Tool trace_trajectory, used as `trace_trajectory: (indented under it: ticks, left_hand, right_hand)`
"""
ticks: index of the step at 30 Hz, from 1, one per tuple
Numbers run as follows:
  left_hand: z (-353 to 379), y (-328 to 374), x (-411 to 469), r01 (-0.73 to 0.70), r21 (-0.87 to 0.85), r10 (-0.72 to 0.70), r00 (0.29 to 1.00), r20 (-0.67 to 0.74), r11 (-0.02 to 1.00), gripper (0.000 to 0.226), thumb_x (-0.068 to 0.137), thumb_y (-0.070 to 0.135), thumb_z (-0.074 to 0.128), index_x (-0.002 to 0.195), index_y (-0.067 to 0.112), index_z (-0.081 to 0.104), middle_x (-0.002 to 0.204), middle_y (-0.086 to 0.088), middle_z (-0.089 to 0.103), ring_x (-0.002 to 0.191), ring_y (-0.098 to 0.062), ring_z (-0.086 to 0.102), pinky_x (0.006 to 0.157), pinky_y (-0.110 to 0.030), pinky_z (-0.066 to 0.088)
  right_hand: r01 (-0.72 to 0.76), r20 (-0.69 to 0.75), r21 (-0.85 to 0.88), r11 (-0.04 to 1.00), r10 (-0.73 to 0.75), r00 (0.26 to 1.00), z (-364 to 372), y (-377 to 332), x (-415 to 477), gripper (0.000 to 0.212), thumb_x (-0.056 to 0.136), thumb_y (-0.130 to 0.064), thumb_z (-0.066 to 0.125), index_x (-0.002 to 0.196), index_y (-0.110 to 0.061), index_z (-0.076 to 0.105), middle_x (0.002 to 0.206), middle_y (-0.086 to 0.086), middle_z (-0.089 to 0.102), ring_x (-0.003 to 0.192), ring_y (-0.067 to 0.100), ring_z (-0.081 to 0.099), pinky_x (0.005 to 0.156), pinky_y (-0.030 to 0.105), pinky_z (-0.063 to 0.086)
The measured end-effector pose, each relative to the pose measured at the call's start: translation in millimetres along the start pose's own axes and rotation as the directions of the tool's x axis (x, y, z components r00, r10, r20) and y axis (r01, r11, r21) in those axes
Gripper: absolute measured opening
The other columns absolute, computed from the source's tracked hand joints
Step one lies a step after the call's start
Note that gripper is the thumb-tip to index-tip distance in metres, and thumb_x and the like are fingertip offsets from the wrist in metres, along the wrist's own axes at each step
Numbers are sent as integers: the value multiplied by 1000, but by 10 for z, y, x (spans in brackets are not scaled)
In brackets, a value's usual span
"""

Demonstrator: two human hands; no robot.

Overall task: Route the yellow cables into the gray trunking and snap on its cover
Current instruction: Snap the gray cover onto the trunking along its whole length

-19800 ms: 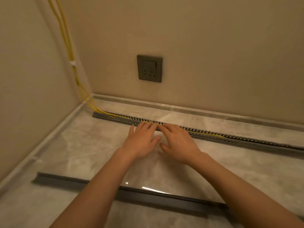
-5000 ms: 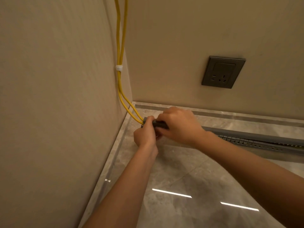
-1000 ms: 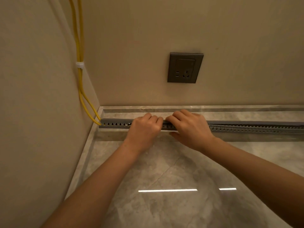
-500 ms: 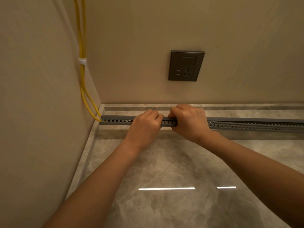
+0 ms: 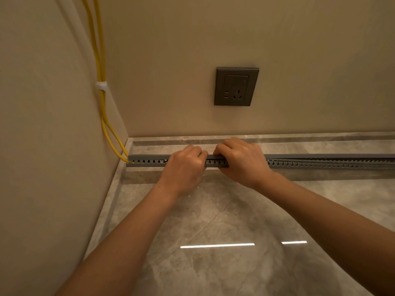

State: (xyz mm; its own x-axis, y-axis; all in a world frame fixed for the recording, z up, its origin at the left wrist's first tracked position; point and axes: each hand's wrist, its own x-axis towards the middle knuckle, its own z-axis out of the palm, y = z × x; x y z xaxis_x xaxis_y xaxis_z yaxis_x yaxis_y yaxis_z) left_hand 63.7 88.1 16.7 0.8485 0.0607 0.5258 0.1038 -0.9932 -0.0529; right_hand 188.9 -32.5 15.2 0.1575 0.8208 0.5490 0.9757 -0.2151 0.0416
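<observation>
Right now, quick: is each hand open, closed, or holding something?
Left hand: closed, fingers curled over the gray trunking, gripping it.
Right hand: closed, gripping the same trunking beside the left.

Two hands (image 5: 183, 167) (image 5: 242, 161), two yellow cables (image 5: 103, 103), one gray trunking (image 5: 149, 163), one socket (image 5: 236, 86).

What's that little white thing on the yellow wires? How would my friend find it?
Start at the corner where the two beige walls meet, left of the dark wall socket. Two yellow cables run down it to the gray trunking. Partway up, a small white tie wraps both together, the only white thing there.
</observation>
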Motion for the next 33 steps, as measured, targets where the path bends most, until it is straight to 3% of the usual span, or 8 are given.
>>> trace_trajectory:
  ticks: [3,12,18,23,27,30,33]
  left_hand:
    - [9,-8,-16,-6,5,6,1000,8,1000,21,58,7,82,72,5,67,63,-6,62,55,-23,59,42,-27,45]
    - [29,-1,-24,-48,14,48,999,21,999,28,61,5,82,84,3,66,71,-8,65,58,-23,61,45,-28,49]
    - [13,17,19,-43,17,42,999,33,999,31,62,3,79,91,4,67,77,-8,68,65,-24,64,49,-32,53]
    - [27,180,158,7,-23,-7,1000,12,1000,29,61,9,83,84,6,67,77,-6,65,69,-23,62,51,-31,49]
    - [28,200,281,44,35,-44,999,0,998,29,53,-1,81,77,7,67,69,-6,62,63,-23,59,44,-28,44]
    - [4,145,349,-4,103,1,1000,29,995,27,47,-2,81,67,7,66,60,-6,59,53,-22,57,39,-25,41]
    - [12,87,350,-84,140,72,993,92,987,26,44,-2,82,61,7,64,55,-7,58,49,-22,56,37,-25,42]
  right_hand:
    - [-17,28,-19,1000,18,999,-7,57,-86,21,66,-14,78,82,-14,65,75,3,62,69,23,60,41,28,40]
    - [-137,1,-23,990,137,991,-84,273,-235,23,57,-8,80,75,-15,68,64,0,63,55,23,58,41,22,31]
    - [-108,-16,-3,994,108,994,-86,291,-175,20,57,-8,78,72,-15,69,63,1,64,53,22,58,38,27,43]
    - [-78,-59,8,997,79,995,-78,275,-128,13,62,-8,75,71,-14,68,62,1,63,54,21,58,39,28,43]
    - [-30,-119,-32,999,26,993,-80,291,-62,11,66,-6,74,71,-11,65,64,3,61,55,22,56,39,27,40]
    - [-16,-118,-46,999,11,993,-72,275,-14,15,64,-5,74,72,-10,63,65,5,60,56,24,56,40,28,39]
    - [-15,-23,-49,999,14,1000,-49,266,-17,22,62,-9,78,78,-11,64,69,5,61,61,24,58,43,24,35]
